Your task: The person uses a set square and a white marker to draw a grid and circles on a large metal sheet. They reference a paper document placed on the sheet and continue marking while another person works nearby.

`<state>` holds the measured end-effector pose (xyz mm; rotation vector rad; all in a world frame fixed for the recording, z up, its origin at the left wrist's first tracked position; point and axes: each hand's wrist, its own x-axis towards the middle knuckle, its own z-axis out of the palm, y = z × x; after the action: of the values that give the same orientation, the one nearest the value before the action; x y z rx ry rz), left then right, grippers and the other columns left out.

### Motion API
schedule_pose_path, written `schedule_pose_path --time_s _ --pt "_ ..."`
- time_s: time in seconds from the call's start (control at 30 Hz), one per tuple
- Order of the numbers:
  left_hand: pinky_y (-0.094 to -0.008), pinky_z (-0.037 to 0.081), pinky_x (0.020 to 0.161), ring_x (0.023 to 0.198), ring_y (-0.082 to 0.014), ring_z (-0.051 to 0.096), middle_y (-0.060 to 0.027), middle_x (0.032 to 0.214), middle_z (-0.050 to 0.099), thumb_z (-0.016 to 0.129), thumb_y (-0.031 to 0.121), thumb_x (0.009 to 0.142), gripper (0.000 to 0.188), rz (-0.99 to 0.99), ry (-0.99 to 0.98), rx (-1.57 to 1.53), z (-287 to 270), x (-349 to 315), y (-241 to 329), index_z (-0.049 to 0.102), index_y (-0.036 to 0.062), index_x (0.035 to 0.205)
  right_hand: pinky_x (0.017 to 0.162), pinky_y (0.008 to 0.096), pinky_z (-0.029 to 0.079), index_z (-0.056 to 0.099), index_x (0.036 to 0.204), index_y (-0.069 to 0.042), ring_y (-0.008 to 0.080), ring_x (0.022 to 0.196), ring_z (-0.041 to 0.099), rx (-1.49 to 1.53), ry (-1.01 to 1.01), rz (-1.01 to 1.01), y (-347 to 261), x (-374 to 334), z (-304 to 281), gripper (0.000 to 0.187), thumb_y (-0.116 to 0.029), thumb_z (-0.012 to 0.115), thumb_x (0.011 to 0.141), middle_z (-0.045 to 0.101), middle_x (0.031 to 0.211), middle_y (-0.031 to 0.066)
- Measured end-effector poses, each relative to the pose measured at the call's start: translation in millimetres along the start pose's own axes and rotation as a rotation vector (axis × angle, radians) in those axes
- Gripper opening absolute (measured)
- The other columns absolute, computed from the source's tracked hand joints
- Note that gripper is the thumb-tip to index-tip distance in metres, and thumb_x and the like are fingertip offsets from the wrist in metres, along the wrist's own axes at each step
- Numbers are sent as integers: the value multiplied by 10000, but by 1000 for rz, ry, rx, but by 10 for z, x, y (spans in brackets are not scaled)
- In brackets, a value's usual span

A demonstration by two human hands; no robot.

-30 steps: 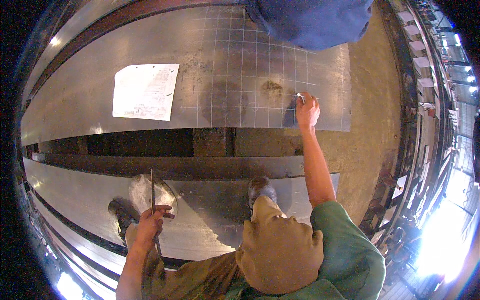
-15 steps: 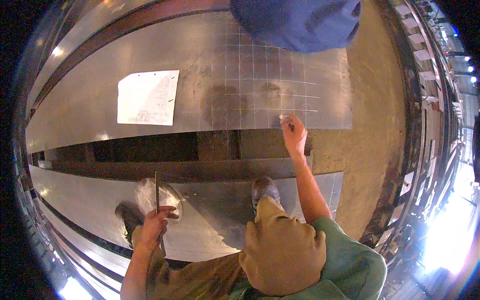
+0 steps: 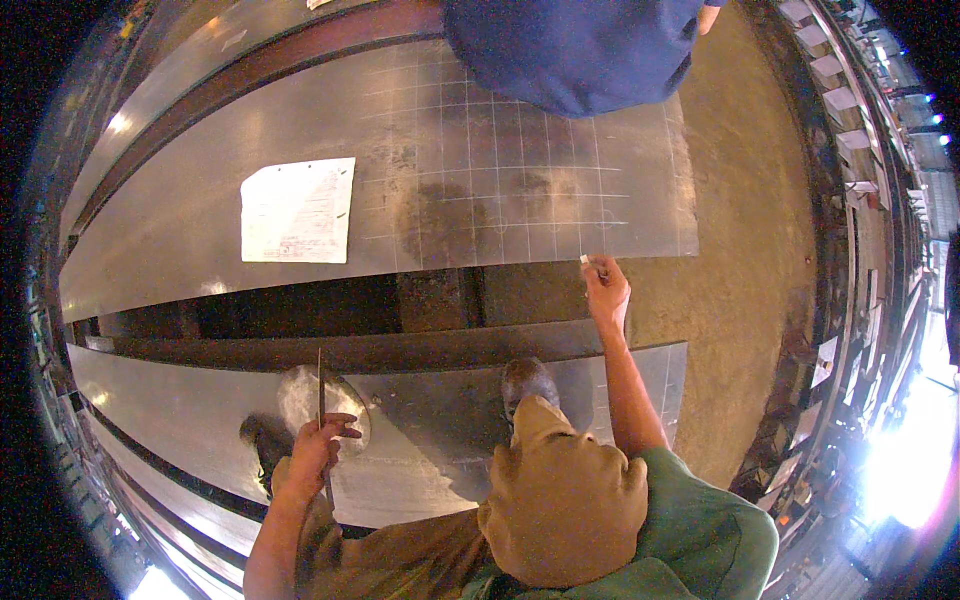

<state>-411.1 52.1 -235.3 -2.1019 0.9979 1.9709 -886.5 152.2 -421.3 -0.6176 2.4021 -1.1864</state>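
Observation:
My left hand (image 3: 312,462) is closed around a thin, straight metal strip (image 3: 321,388), seen nearly edge-on, so its markings, if any, cannot be made out. It hovers over the nearer metal plate (image 3: 415,410), beside a bright round patch (image 3: 352,402). A small white piece of chalk (image 3: 585,260) is pinched in my right hand (image 3: 608,295), just at the near edge of the far metal plate (image 3: 290,110). White lines form a grid (image 3: 500,168) across the right part of that plate.
A white printed sheet (image 3: 297,212) lies on the far plate's left part. Another person in a dark blue top (image 3: 580,50) leans over its far side. A dark gap (image 3: 350,305) separates the two plates. My boot (image 3: 528,385) rests on the nearer plate.
My right hand has drawn back toward me and slightly right, taking the chalk from the grid to the plate's edge. The person in blue has shifted a little left. My left hand still grips the strip.

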Motion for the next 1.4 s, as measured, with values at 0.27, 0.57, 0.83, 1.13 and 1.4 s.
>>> schedule_pose_path --time_s 0.27,0.57,0.83,1.13,1.4 --pt "-186 244 372 424 -11 322 -94 898 711 519 148 910 254 114 -76 135 -101 62 -306 668 41 1085 532 307 461 690 1007 -72 126 560 556 -145 102 -45 231 518 -107 197 -192 681 852 633 681 64" --pt "-184 238 371 420 0 303 -83 892 710 526 154 932 248 125 -57 210 -81 -2 -201 665 39 1103 628 407 489 679 994 -103 317 657 639 -312 193 -403 39 1435 -119 225 -257 679 830 664 725 153" --pt "-189 226 370 422 -1 294 -76 896 713 528 174 942 247 -36 -38 93 -83 -36 -132 671 53 1103 652 414 495 681 1002 -120 333 704 655 -380 166 -300 -104 1644 46 230 -283 673 839 661 745 167" --pt "-200 226 372 423 -11 300 -72 852 716 531 185 945 249 -34 -44 94 -136 53 -219 675 46 1094 636 398 480 693 1011 -126 255 666 631 -273 185 -230 -22 1422 87 237 -288 683 839 649 722 127" --pt "-206 223 377 431 -12 302 -68 837 719 554 203 941 244 -30 -37 54 -72 60 -165 681 37 1065 744 424 527 675 1103 -29 348 833 688 -367 101 -146 128 1278 27 433 -372 701 840 714 898 173"
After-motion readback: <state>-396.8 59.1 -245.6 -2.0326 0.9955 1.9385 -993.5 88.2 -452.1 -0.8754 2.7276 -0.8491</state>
